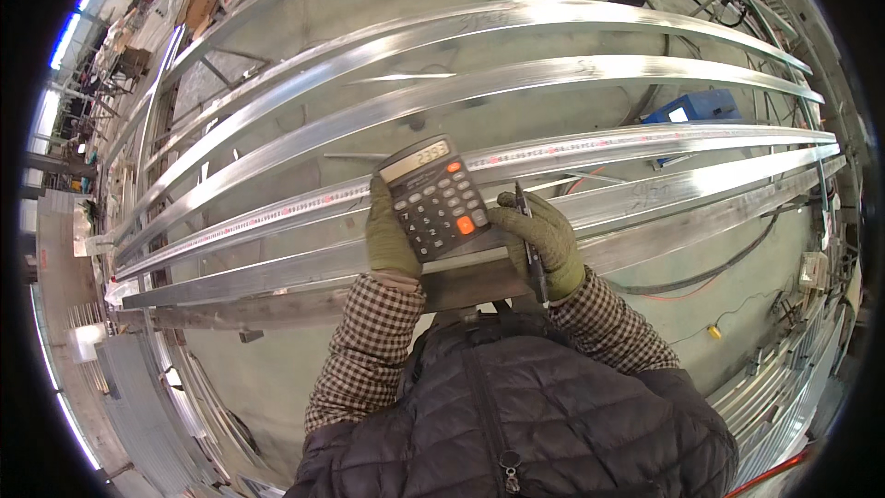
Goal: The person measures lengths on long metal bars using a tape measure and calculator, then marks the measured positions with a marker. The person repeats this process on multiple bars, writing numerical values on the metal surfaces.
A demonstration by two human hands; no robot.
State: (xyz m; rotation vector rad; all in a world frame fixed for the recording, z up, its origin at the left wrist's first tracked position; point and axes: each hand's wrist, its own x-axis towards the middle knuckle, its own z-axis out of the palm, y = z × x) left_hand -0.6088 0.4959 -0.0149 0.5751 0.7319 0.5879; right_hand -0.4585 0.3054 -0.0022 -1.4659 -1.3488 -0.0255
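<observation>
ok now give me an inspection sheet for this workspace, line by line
Surface: long metal bars side by side above a pale floor.
Job's things: calculator with digits displayed; pen; measuring tape along one bar.
Clutter: blue boxy unit beyond the tape.
Hands: gloved left hand grips the calculator; gloved right hand holds the pen, close to the calculator's right edge.
Cables: dark cable curving across the floor at right.
Surroundings: metal lengths at lower right; upper-left items too small to tell.

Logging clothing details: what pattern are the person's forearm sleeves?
The sleeves have a small dark-and-cream check, clearest in the head view.
</observation>
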